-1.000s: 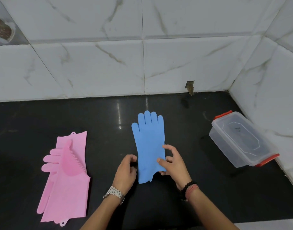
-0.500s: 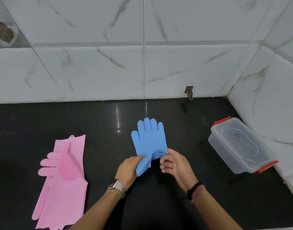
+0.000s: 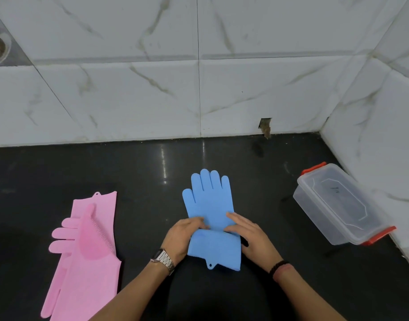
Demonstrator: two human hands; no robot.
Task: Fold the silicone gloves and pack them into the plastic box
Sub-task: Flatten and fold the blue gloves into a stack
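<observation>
The left hand (image 3: pixel 183 235) rests on the left side of the flat blue silicone glove (image 3: pixel 210 205), its fingers extended and pressing the material at a crosswise crease; it grips nothing. The right hand (image 3: pixel 247 232) lies on the right side of the same crease, fingers straight and flat on the silicone, likewise pressing rather than grasping. The glove lies on the glossy black countertop (image 3: pixel 141 172), fingertips toward the tiled wall, its cuff section with a small hanging tab nearest the person.

To complete the fold well, both hands should likely hold the crease line level across the glove, then bring one half squarely over the other. Silicone probably springs back, so firm pressure along the crease seems advisable before release. The folded size must suit the box.

The clear rectangular plastic box with red latches (image 3: pixel 337 205) sits well apart to the right, near the side wall, lid apparently on. The pair of flat pink silicone gloves (image 3: pixel 83 262) lies well apart to the left, unfolded.

Whether the blue item is one glove or two stacked cannot be told. The lower ends of the pink gloves are cut off by the frame edge. Contents of the box are not discernible.
</observation>
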